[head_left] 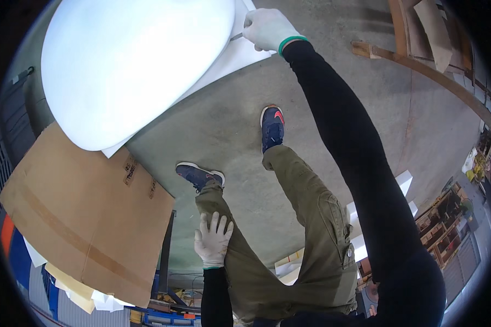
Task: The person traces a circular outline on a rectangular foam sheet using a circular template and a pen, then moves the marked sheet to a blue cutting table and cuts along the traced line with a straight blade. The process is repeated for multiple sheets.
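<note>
White rounded panel [136, 65] spreads across the upper left of our view, its broad curved edge toward us, and beneath it we see a white sheet [237, 61] that shows past the curve on the right and as a small corner at the bottom. Our right hand [270, 28], in a pale glove with a green cuff, is at the panel's right side, and we have its fingers closed around a thin grey tool [236, 37]; whether the tip touches the curved edge, we cannot tell. Our left hand [215, 242], gloved too, lies on the left leg of our olive trousers [245, 272], its fingers stretched out and a little parted. Black sleeves [341, 120] cover both our arms. We stand with our feet apart on a grey floor [229, 131], in dark blue shoes [273, 128]. At our left, just beside the panel's lower end, we see a large brown piece of cardboard [93, 218], and at the upper right a wooden frame [382, 52] stands well apart from the panel
</note>
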A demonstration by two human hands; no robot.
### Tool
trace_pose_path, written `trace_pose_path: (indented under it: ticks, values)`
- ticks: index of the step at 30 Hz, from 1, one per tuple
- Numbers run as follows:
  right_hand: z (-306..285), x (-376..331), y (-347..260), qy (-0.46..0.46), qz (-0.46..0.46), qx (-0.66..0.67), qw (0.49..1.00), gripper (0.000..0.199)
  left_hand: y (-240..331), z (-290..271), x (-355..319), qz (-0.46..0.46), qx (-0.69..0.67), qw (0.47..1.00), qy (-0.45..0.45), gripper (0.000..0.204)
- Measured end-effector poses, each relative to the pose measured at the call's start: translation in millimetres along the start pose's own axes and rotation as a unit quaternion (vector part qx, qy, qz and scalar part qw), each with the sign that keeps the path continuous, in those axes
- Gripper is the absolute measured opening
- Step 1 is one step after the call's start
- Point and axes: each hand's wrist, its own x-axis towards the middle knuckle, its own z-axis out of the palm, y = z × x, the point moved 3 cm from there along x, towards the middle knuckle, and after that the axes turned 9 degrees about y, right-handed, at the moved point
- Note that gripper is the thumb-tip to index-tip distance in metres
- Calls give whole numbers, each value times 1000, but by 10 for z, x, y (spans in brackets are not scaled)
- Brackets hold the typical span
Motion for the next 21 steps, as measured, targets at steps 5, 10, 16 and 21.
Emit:
trace_pose_path:
  ticks: [5, 10, 16, 21]
  values:
    - [-162, 459, 299, 101, -38, -7, 994, 20, -125, 176, 57, -2, 16, 1000, -4, 66]
    - [-708, 102, 361, 122, 30, 105, 986, 24, -91, 527, 173, 12, 9, 1000, 16, 67]
    - [-979, -1299, 880, 48, 183, 380, 905, 24, 608, 1934, 959, 121, -34, 992, 26, 79]
    - [-1459, -2756, 953, -13, 286, 391, 875, 33, 1232, 2798, 1671, 134, -103, 980, 105, 77]
